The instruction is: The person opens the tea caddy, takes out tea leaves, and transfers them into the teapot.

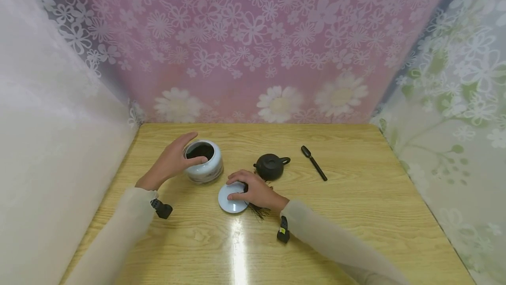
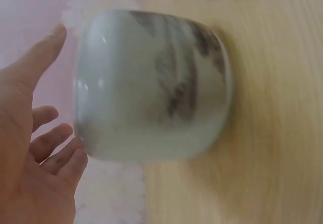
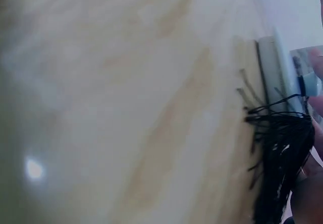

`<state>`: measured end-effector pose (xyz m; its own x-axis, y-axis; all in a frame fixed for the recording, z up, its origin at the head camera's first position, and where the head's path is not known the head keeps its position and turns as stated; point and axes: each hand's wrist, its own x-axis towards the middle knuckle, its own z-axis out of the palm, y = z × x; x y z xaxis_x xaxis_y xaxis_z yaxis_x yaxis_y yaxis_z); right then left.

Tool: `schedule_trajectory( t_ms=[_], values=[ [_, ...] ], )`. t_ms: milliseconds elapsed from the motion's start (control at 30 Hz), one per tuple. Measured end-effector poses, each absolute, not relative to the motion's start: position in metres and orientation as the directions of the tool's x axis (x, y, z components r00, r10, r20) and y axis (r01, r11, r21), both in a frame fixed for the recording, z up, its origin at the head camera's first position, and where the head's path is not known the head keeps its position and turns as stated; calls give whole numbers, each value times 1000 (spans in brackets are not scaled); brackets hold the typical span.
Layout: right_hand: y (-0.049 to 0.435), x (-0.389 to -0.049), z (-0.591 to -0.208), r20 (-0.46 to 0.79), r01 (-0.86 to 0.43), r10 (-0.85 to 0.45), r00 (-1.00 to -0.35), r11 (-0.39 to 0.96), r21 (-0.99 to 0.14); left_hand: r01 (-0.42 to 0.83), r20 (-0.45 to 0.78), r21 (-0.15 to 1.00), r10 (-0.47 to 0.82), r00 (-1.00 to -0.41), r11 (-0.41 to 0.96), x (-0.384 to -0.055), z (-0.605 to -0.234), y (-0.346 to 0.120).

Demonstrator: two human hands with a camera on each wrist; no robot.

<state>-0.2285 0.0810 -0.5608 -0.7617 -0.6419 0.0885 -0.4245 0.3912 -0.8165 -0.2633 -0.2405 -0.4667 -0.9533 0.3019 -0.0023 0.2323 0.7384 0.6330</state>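
A white porcelain jar (image 1: 205,173) with a dark painted pattern stands at the left of the table, its mouth uncovered and its inside dark. My left hand (image 1: 174,157) is at its rim, the thumb over the near side of the mouth; in the left wrist view its fingers (image 2: 60,153) are spread loosely beside the jar. To the right of the jar, low at the tabletop, is a round white lid (image 1: 233,206) with a knob (image 3: 312,84) and a black tassel (image 3: 285,153). My right hand (image 1: 257,190) holds the lid from above, fingers around the knob.
A small black teapot (image 1: 270,167) stands just beyond my right hand, handle to the right. Farther right lies a slim black tool with a scoop-like end (image 1: 315,164). Floral cloth walls (image 1: 253,56) enclose the back and both sides of the wooden table (image 1: 356,214).
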Motion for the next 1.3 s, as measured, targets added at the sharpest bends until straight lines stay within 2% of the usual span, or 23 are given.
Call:
schedule_trajectory(
  t_ms=[167, 367, 700, 867, 1100, 1300],
  values=[
    [82, -225, -558, 76, -449, -669, -739, 405, -796, 208, -30, 627, 290, -956, 750, -257, -475, -251],
    [85, -222, -554, 91, -467, -683, -724, 390, -794, 205, -20, 690, 301, -953, 694, -252, -487, -260],
    [87, -225, -553, 149, -477, -669, -728, 339, -811, 203, -15, 720, 307, -952, 664, -250, -494, -263],
    [86, -228, -541, 160, -386, -616, -771, 253, -887, 204, -9, 733, 309, -951, 649, -249, -494, -262],
    [70, -244, -513, 145, -168, -518, -843, -2, -986, 207, -1, 741, 308, -951, 639, -250, -494, -261],
    [47, -258, -495, 195, -179, -464, -864, -79, -981, 193, -13, 750, 307, -952, 633, -249, -496, -262]
  ],
)
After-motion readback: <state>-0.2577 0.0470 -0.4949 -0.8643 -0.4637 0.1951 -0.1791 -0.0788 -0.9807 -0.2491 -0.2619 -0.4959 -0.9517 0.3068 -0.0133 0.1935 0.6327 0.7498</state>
